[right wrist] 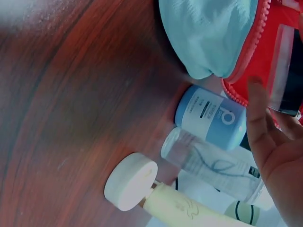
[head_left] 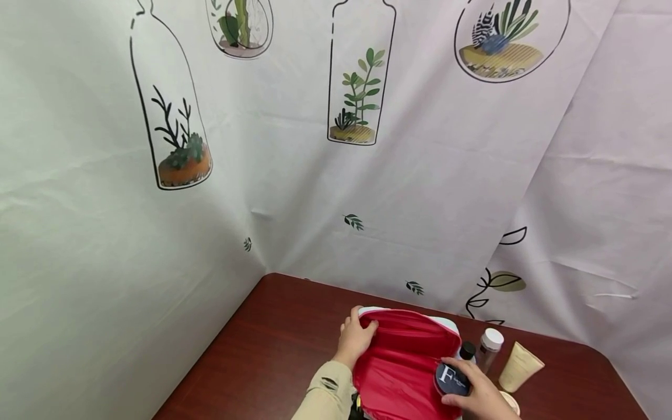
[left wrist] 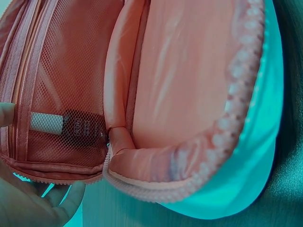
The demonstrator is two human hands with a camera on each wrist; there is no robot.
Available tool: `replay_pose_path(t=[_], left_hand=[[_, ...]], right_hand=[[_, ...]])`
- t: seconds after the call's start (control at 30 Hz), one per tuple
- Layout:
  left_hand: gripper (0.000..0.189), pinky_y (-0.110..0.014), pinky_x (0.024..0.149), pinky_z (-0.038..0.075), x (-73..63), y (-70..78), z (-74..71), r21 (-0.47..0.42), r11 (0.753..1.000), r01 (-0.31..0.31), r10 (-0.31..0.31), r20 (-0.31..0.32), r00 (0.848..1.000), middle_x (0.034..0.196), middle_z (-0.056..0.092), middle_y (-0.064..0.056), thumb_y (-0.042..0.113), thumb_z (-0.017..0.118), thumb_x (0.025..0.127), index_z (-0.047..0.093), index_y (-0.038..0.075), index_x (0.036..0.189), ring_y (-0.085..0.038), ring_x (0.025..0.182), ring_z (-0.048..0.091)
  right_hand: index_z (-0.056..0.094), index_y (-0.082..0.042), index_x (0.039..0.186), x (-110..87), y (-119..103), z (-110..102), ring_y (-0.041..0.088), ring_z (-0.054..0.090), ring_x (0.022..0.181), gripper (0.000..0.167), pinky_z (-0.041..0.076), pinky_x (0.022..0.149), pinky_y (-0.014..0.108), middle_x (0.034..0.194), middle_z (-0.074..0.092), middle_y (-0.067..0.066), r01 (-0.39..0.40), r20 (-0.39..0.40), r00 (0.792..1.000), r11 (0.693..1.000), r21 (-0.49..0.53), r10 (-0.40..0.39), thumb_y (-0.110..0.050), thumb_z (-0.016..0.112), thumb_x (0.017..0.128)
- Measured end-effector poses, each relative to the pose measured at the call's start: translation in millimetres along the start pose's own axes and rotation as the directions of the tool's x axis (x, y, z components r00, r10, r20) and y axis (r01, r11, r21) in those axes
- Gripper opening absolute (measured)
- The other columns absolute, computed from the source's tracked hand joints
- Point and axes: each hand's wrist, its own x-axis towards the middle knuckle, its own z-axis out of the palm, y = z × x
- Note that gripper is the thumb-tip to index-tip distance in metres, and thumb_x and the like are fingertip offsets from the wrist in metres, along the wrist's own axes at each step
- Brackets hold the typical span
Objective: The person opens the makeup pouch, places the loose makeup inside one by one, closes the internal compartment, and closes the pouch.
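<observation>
A cosmetic bag [head_left: 399,376] with a bright red lining and light outer shell lies unzipped and spread wide on the table. My left hand [head_left: 357,338] grips the upper left edge of its raised flap, thumb on the inside. Behind the flap's mesh pocket [left wrist: 75,75] shows a small dark bottle [left wrist: 85,130] with a white cap. My right hand [head_left: 480,391] holds a round jar [head_left: 451,379] with a black lid marked "F" over the right side of the lining. In the right wrist view the jar's clear wall [right wrist: 281,61] shows beside the fingers.
Right of the bag stand a blue bottle [right wrist: 208,118] with a black cap and a clear bottle [right wrist: 208,163] with a white cap. A cream-coloured tube [head_left: 520,367] and a round white container [right wrist: 130,182] are beside them. Patterned cloth [head_left: 420,204] hangs behind the brown table [head_left: 252,350].
</observation>
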Motion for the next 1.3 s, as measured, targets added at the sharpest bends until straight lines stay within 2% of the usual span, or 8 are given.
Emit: replay_pose_path(t=[0.17, 0.3, 0.43, 0.57, 0.83, 0.97, 1.1, 1.3], left_hand=[[0.05, -0.048, 0.076, 0.042, -0.6, 0.3, -0.2, -0.002, 1.0, 0.003, -0.003, 0.0, 1.0, 0.102, 0.052, -0.011, 0.034, 0.064, 0.082, 0.046, 0.014, 0.124, -0.032, 0.098, 0.047], [0.05, -0.048, 0.076, 0.043, -0.7, 0.4, -0.2, 0.003, 1.0, 0.003, -0.003, -0.001, 1.0, 0.102, 0.052, -0.01, 0.034, 0.064, 0.082, 0.046, 0.015, 0.124, -0.032, 0.098, 0.047], [0.05, -0.048, 0.076, 0.043, 0.5, 0.3, 0.1, 0.005, 1.0, -0.001, 0.001, -0.008, 1.0, 0.102, 0.053, -0.011, 0.034, 0.064, 0.082, 0.046, 0.014, 0.124, -0.033, 0.098, 0.047], [0.051, -0.048, 0.075, 0.043, 0.7, 0.5, 0.0, 0.009, 1.0, -0.001, 0.001, -0.013, 1.0, 0.102, 0.053, -0.011, 0.035, 0.064, 0.081, 0.047, 0.014, 0.124, -0.033, 0.097, 0.048], [0.05, -0.048, 0.076, 0.043, -1.4, 2.0, -0.8, 0.014, 1.0, 0.0, 0.0, -0.004, 1.0, 0.103, 0.053, -0.01, 0.034, 0.064, 0.082, 0.046, 0.015, 0.124, -0.032, 0.097, 0.047], [0.049, -0.048, 0.076, 0.042, -1.8, 2.8, -1.6, 0.012, 1.0, 0.003, -0.003, 0.0, 1.0, 0.103, 0.053, -0.011, 0.034, 0.063, 0.083, 0.046, 0.014, 0.124, -0.033, 0.098, 0.047], [0.049, -0.049, 0.076, 0.042, -2.7, 4.0, -2.6, 0.012, 1.0, 0.002, -0.002, -0.001, 1.0, 0.103, 0.053, -0.011, 0.034, 0.063, 0.083, 0.046, 0.014, 0.124, -0.032, 0.098, 0.047], [0.048, -0.049, 0.076, 0.042, -3.8, 4.6, -3.5, 0.015, 1.0, 0.0, 0.0, 0.001, 1.0, 0.103, 0.052, -0.011, 0.033, 0.064, 0.082, 0.046, 0.014, 0.123, -0.032, 0.097, 0.047]], right_hand=[[0.056, -0.007, 0.122, -0.2, -4.0, 6.1, 0.018, 0.048, 0.094, 0.066, 0.043, 0.071, 0.025, 0.112, 0.048, 0.011, 0.059, -0.101, 0.993, 0.998, 0.002, -0.058, -0.03, 0.082, 0.067], [0.055, -0.006, 0.125, 1.7, -10.8, 8.6, 0.026, 0.044, 0.104, 0.068, 0.042, 0.077, 0.027, 0.118, 0.044, 0.016, -0.047, -0.104, 0.993, 0.989, 0.141, 0.062, -0.023, 0.083, 0.065], [0.05, -0.007, 0.132, 4.5, -16.4, 10.2, 0.032, 0.04, 0.109, 0.073, 0.042, 0.079, 0.033, 0.125, 0.039, 0.02, -0.186, -0.063, 0.976, 0.947, 0.262, 0.209, -0.02, 0.082, 0.067], [0.047, -0.008, 0.135, 7.6, -18.4, 12.2, 0.035, 0.04, 0.11, 0.072, 0.044, 0.08, 0.038, 0.127, 0.038, 0.021, -0.242, -0.035, 0.963, 0.918, 0.316, 0.266, -0.021, 0.079, 0.072], [0.047, -0.005, 0.135, 16.0, -21.3, 17.3, 0.033, 0.041, 0.109, 0.069, 0.043, 0.08, 0.034, 0.127, 0.037, 0.021, -0.205, -0.049, 0.971, 0.923, 0.325, 0.233, -0.019, 0.077, 0.074], [0.048, 0.0, 0.132, 18.5, -25.6, 20.2, 0.031, 0.043, 0.107, 0.058, 0.045, 0.077, 0.03, 0.124, 0.04, 0.02, -0.182, -0.071, 0.972, 0.911, 0.371, 0.223, -0.017, 0.07, 0.082], [0.05, 0.0, 0.13, 21.8, -29.3, 21.0, 0.027, 0.045, 0.108, 0.045, 0.044, 0.078, 0.027, 0.122, 0.045, 0.017, -0.177, -0.079, 0.971, 0.902, 0.394, 0.225, -0.016, 0.06, 0.089], [0.054, -0.001, 0.126, 28.2, -36.0, 22.1, 0.015, 0.048, 0.1, 0.042, 0.042, 0.079, 0.023, 0.118, 0.047, 0.013, -0.085, -0.149, 0.977, 0.919, 0.384, 0.152, -0.005, 0.063, 0.085]])
